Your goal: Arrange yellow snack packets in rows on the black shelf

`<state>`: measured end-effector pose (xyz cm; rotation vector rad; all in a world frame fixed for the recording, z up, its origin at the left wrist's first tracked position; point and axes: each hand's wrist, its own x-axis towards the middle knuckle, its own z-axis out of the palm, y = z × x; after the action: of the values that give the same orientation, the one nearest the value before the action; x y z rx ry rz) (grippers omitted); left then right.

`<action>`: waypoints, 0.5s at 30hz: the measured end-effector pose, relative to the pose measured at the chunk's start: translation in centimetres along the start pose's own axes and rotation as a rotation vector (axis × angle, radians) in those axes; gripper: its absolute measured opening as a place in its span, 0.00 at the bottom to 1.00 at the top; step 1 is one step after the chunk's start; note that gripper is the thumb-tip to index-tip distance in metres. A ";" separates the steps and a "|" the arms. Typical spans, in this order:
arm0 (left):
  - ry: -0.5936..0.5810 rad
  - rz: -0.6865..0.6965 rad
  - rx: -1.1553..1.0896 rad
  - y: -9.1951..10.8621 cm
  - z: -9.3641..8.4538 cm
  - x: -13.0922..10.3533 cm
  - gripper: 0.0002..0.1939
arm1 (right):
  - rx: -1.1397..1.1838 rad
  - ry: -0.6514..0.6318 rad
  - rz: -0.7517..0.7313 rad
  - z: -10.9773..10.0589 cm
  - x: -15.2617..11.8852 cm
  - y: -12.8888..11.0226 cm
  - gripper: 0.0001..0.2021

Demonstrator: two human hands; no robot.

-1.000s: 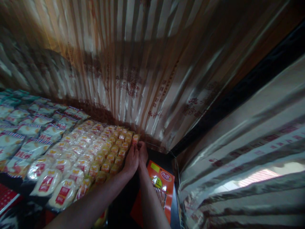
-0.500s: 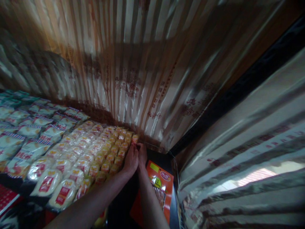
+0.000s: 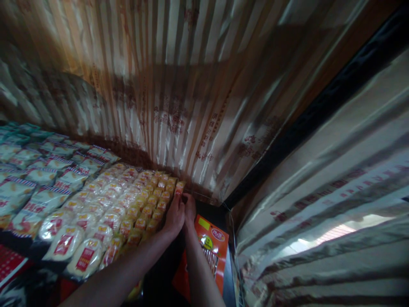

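My left hand [image 3: 175, 214] is closed on a small yellow snack packet [image 3: 179, 187] with a red label, at the far right end of the rows. Beside it, touching, my right hand [image 3: 189, 207] has its fingers bent in toward the same spot; whether it grips anything is hidden. Several rows of small yellow-wrapped snacks [image 3: 148, 210] stand left of my hands. Farther left lie larger round white cakes [image 3: 85, 258] in clear wrappers with red labels. Under my right forearm rests an orange snack bag [image 3: 220, 251] on the black shelf [image 3: 207, 209].
Blue-and-white snack bags [image 3: 38, 204] and green packets [image 3: 19, 130] fill the left side. Printed plastic sheeting [image 3: 179, 106] hangs behind the shelf, and more sheeting [image 3: 306, 170] on the right. A dark metal post [image 3: 287, 128] slants at the right corner.
My hands stay at the same packet with barely any movement. The view has shifted slightly, so the post and the right sheeting sit a little farther left.
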<state>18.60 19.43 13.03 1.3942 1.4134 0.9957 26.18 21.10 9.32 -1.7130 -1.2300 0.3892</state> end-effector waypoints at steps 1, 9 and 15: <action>-0.007 -0.007 0.012 0.5 -0.1 -0.3 0.20 | -0.001 0.003 -0.006 -0.1 -0.1 -0.1 0.13; -0.065 -0.119 0.117 3.6 -1.2 -3.2 0.16 | -0.005 0.010 -0.023 -1.5 -1.9 -0.7 0.15; -0.050 -0.083 0.094 2.8 -1.3 -5.0 0.15 | 0.014 -0.003 -0.035 -2.5 -3.9 -1.2 0.15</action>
<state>18.04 14.65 16.38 1.4072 1.4846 0.8455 25.58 16.57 10.52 -1.6772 -1.2545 0.3791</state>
